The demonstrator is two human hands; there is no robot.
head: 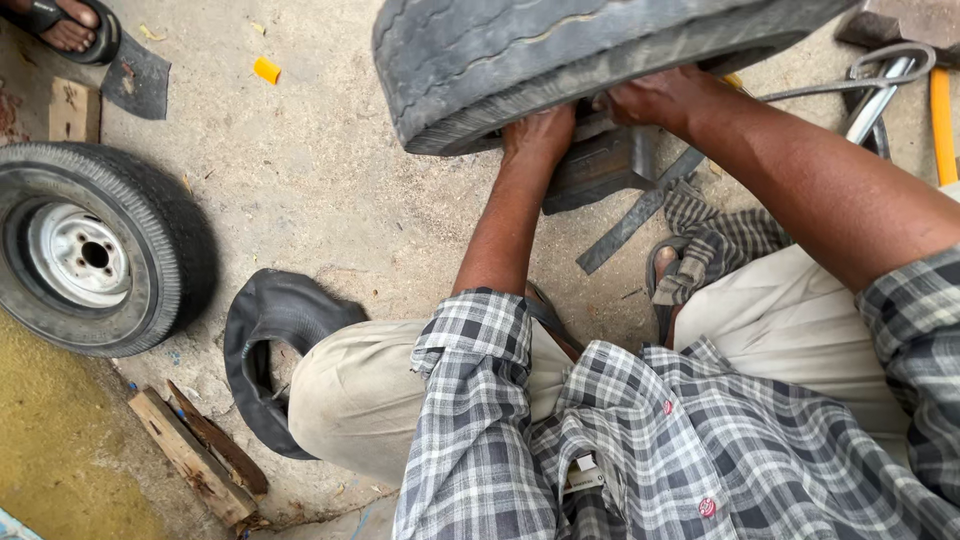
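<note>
A big worn grey tyre (560,50) is tipped up at the top of the view. My left hand (538,132) grips its lower edge from underneath. My right hand (660,98) holds the same edge a little to the right. Under the tyre sits a dark metal block (600,165), partly hidden by my hands. A flat dark metal bar (640,212) lies on the ground beside it, running towards my sandalled foot (662,285).
A wheel with a white rim (95,250) lies at the left. A black inner tube (265,340) rests by my left knee, wooden scraps (195,460) below it. Metal tools and a yellow handle (940,120) are at the top right. Another person's sandalled foot (70,28) is top left.
</note>
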